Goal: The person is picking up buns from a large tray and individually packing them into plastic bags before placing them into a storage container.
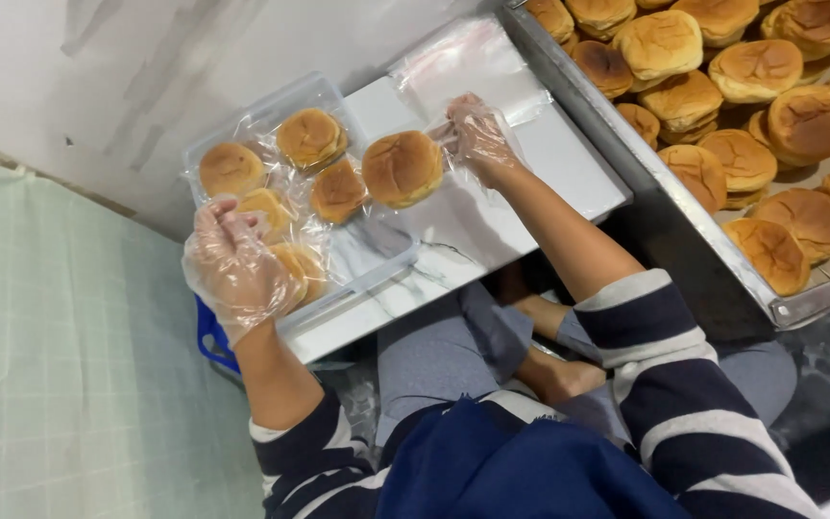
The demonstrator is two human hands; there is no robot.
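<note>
one bagged bun (402,169) just left of right hand (477,135) fingers (449,130)

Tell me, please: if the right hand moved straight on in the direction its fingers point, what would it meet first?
The right hand points left, toward the bun just beside its fingers. It would probably meet that bun first, though depth is hard to judge from above.

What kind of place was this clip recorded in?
Probably a small bakery's packing spot. A large metal tray holds many loose buns, a clear plastic container holds bagged buns, and both hands, left hand and right hand, wear thin disposable gloves.
</note>
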